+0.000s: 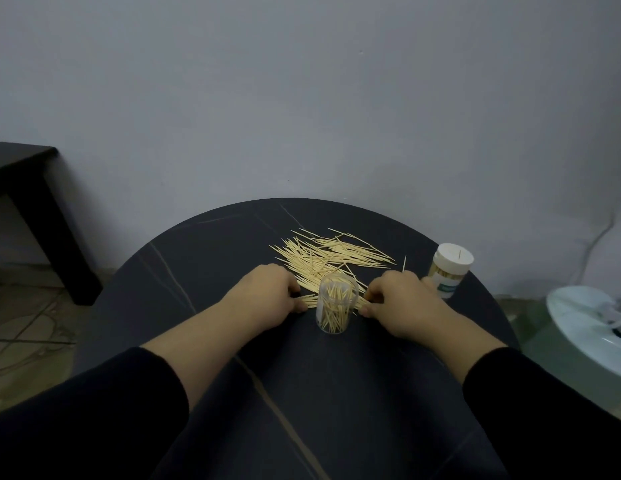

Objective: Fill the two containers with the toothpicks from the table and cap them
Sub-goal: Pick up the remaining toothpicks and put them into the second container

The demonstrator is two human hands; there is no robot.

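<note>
A pile of pale wooden toothpicks (323,254) lies spread on the round dark table (205,271). In front of it stands a clear open container (333,306), partly filled with toothpicks, uncapped. My left hand (267,296) and my right hand (402,299) sit on either side of it, fingers curled, each pinching an end of a bundle of toothpicks that runs behind the container. A second container (447,270) with a white cap stands upright at the right, full of toothpicks.
One stray toothpick (404,263) lies near the capped container. A dark side table (28,188) stands on the floor at the left. A white fan base (586,323) sits on the floor at the right. A grey wall is close behind the table.
</note>
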